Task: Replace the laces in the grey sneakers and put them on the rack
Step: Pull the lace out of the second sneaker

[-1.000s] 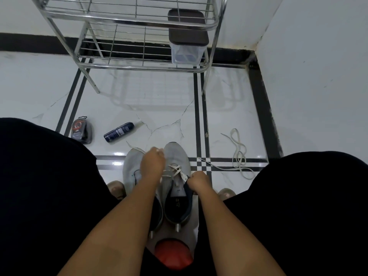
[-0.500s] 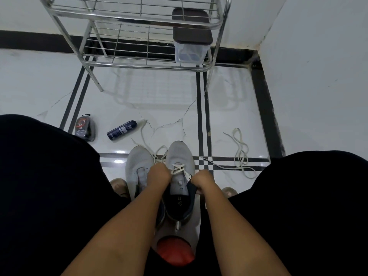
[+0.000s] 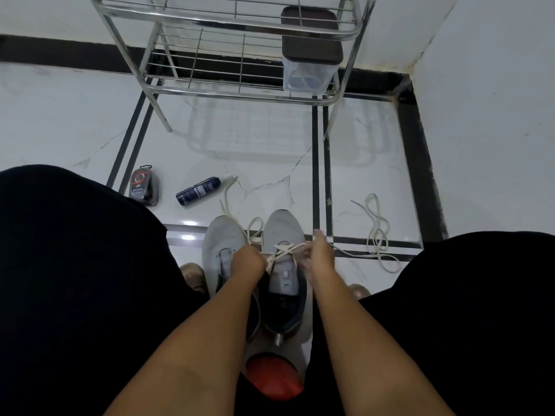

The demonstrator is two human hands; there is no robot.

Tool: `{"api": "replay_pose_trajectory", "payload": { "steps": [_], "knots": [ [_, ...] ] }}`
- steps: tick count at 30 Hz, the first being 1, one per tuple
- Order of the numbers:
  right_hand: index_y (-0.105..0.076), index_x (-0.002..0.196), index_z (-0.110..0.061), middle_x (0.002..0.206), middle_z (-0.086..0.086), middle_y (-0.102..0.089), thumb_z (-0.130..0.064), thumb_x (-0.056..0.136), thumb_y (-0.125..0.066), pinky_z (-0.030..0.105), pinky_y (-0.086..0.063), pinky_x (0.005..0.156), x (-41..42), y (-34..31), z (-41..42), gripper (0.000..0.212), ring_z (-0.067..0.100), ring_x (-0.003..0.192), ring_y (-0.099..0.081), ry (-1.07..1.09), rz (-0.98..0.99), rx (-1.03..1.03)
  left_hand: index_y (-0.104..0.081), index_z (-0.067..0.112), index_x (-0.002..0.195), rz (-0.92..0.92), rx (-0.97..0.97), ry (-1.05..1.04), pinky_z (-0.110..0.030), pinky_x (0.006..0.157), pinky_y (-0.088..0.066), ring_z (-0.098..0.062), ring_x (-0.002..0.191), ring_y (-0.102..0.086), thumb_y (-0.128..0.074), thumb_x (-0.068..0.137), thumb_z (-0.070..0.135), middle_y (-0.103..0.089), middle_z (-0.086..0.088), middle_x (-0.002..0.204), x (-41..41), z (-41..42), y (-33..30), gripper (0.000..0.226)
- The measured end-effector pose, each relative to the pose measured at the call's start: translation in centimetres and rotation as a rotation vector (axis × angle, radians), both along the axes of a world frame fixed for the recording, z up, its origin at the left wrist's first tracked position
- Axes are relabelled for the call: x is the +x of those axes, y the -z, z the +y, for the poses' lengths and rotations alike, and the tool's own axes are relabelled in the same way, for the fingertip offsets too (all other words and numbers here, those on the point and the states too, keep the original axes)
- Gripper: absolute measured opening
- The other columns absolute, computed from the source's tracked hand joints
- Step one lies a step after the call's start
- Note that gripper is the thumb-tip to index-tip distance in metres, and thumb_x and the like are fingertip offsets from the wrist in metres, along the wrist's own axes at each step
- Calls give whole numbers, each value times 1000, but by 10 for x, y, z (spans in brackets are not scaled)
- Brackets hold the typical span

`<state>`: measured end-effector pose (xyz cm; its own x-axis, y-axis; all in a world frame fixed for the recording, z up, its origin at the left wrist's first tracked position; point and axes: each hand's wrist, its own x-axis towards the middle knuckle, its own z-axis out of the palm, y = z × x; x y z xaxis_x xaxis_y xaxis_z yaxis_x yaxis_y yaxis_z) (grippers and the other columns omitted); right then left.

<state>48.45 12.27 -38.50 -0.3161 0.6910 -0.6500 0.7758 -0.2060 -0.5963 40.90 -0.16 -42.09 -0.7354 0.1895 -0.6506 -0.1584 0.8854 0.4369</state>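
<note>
Two grey sneakers stand side by side on the white floor between my knees, toes pointing away. My left hand (image 3: 247,262) sits over the gap between the left sneaker (image 3: 220,241) and the right sneaker (image 3: 283,229), gripping one end of the white lace (image 3: 282,249) threaded across the right sneaker's eyelets. My right hand (image 3: 318,253) pinches the other end at that shoe's right side. The lace's loose tail (image 3: 228,199) trails forward past the toes. The left sneaker shows no lace. The metal rack (image 3: 240,91) stands ahead by the wall.
A second loose lace (image 3: 377,232) lies coiled on the floor to the right. A dark spray can (image 3: 198,191) and a shoe-polish sponge (image 3: 143,187) lie to the left. A clear box with a dark lid (image 3: 310,49) sits on the rack. A red object (image 3: 274,378) lies below the heels.
My left hand drew back from the toe area to the eyelets, leaving the lace tail on the floor. My right hand moved up and out, pulling the lace taut across the right sneaker.
</note>
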Motion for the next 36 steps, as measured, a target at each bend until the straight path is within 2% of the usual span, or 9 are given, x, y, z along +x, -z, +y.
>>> {"api": "replay_pose_trajectory", "payload": {
  "steps": [1, 3, 7, 11, 18, 25, 30, 33, 36],
  "knots": [
    [-61, 93, -5, 81, 10, -63, -37, 91, -49, 36, -52, 72, 3, 1, 11, 35, 27, 81, -63, 353, 112, -142, -72, 3, 102, -10, 10, 0, -28, 83, -48, -28, 103, -64, -61, 87, 17, -70, -14, 107, 0, 3, -2, 23],
    [-62, 103, -7, 93, 11, -63, -33, 93, -46, 36, -52, 73, -1, -1, 20, 32, 29, 88, -64, 421, -7, -110, -73, 3, 99, -35, 35, 28, -30, 86, -50, -27, 102, -64, -63, 87, 17, -71, -12, 106, 0, 9, -5, 21],
    [-70, 100, -22, 124, 6, -49, -28, 91, -51, 36, -48, 85, -6, 10, 5, 22, 28, 105, -54, -689, -235, 455, -74, 6, 90, -63, 53, 88, -29, 85, -49, -24, 99, -65, -67, 84, 14, -72, -9, 102, 4, 11, -1, 12],
    [-70, 112, -25, 139, -1, -46, -29, 91, -52, 42, -31, 106, 5, 31, -24, 28, 26, 126, -42, -1009, -320, 485, -75, 8, 94, -56, 39, 70, -26, 84, -48, -22, 99, -65, -66, 85, 15, -72, -6, 103, 4, 8, -1, 14],
    [-55, 86, -6, 83, 8, -60, -10, 96, -35, 28, -49, 58, -21, -32, 54, 22, 18, 61, -56, 838, 454, -361, -71, 5, 101, -38, 22, 56, -29, 84, -50, -24, 100, -64, -62, 89, 17, -70, -9, 106, 1, 1, -3, 19],
    [-71, 88, -19, 100, 4, -56, -24, 91, -53, 28, -43, 68, -2, 15, -27, 19, 28, 86, -61, -901, -204, 340, -71, 7, 101, -31, 26, 96, -31, 88, -50, -25, 103, -63, -61, 87, 16, -70, -9, 108, 2, 5, -8, 20],
    [-68, 109, -7, 101, 9, -63, -14, 93, -48, 29, -48, 68, -15, 3, 14, 26, 19, 80, -58, -265, -96, 130, -70, 5, 100, -41, 11, 122, -31, 89, -49, -26, 103, -63, -61, 88, 15, -70, -11, 107, 4, 2, -7, 18],
    [-63, 97, -3, 78, 9, -60, -13, 96, -47, 20, -43, 43, -23, -15, 52, 19, 17, 56, -54, 329, 72, -22, -68, 3, 105, -50, 3, 121, -32, 91, -49, -28, 106, -61, -57, 89, 14, -67, -13, 112, 4, 0, -9, 22],
    [-58, 106, -7, 108, 15, -60, -21, 92, -52, 28, -51, 67, -20, -18, 44, 20, 28, 87, -60, 142, -29, 115, -65, 3, 113, -64, -26, 141, -32, 92, -47, -29, 110, -59, -54, 91, 16, -65, -13, 119, 4, 2, -12, 28]
  ]
}}
